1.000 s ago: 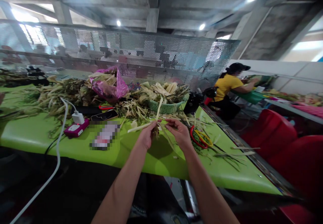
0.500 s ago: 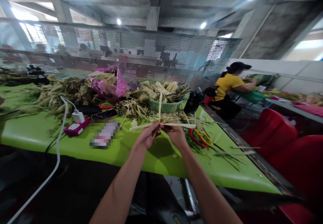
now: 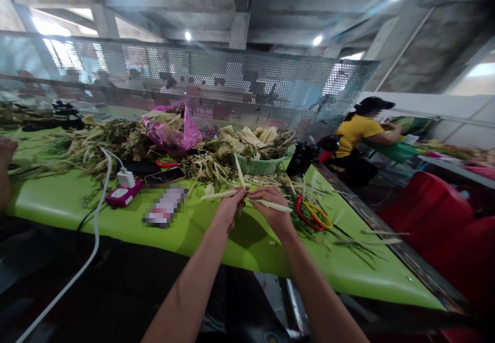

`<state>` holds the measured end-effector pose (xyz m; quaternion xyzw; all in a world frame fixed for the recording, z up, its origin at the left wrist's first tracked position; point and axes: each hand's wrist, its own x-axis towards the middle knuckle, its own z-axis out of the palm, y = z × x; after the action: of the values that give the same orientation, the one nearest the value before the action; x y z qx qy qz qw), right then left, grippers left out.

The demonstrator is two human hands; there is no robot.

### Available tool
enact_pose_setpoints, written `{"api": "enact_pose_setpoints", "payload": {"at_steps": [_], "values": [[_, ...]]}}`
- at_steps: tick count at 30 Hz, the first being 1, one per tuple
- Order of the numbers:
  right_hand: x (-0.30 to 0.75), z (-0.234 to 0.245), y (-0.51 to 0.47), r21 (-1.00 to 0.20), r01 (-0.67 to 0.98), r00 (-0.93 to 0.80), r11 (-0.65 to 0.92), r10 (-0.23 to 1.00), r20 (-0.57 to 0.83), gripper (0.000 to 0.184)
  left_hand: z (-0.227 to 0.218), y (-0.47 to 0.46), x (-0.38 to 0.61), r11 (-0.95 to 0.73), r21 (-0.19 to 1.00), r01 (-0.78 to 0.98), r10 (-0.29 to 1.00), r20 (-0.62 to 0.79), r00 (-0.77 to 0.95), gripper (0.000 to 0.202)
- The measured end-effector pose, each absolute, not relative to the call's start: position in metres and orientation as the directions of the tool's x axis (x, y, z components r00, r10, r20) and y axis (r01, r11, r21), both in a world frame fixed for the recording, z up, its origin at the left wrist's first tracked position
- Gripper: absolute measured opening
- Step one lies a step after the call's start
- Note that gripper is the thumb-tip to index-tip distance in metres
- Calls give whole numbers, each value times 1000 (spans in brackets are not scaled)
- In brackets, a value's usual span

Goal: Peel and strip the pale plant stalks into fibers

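Over the green table, my left hand and my right hand meet, both pinched on pale dried leaf strips. One strip juts left from my left hand, one rises toward the basket, and one runs right past my right hand. Red and yellow rings lie just right of my right hand.
A green basket of husks stands behind my hands, with leaf piles and a pink bag farther left. A phone, charger and white cable lie left. A person in yellow sits right, near red seats.
My hands turned the strips: the one that lay level to the right now slants down right, and the upright one leans left. The view shifted slightly.
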<state>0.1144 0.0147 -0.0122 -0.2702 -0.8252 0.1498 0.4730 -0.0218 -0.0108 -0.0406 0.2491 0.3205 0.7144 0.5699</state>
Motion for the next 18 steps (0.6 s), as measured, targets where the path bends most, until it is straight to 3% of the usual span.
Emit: {"api": "enact_pose_setpoints", "payload": {"at_steps": [5, 10, 18], "values": [[114, -13, 16, -574, 246, -473, 781, 614, 632, 17, -42, -8, -22, -125, 708, -696, 969, -64, -239, 28], [118, -18, 23, -671, 243, -341, 700, 710, 617, 24, -39, -10, -21, -105, 767, -633, 971, -59, -233, 24], [111, -17, 23, -472, 357, -433, 806, 591, 681, 23, -45, -11, -15, -94, 882, -462, 975, -13, -223, 20]]}}
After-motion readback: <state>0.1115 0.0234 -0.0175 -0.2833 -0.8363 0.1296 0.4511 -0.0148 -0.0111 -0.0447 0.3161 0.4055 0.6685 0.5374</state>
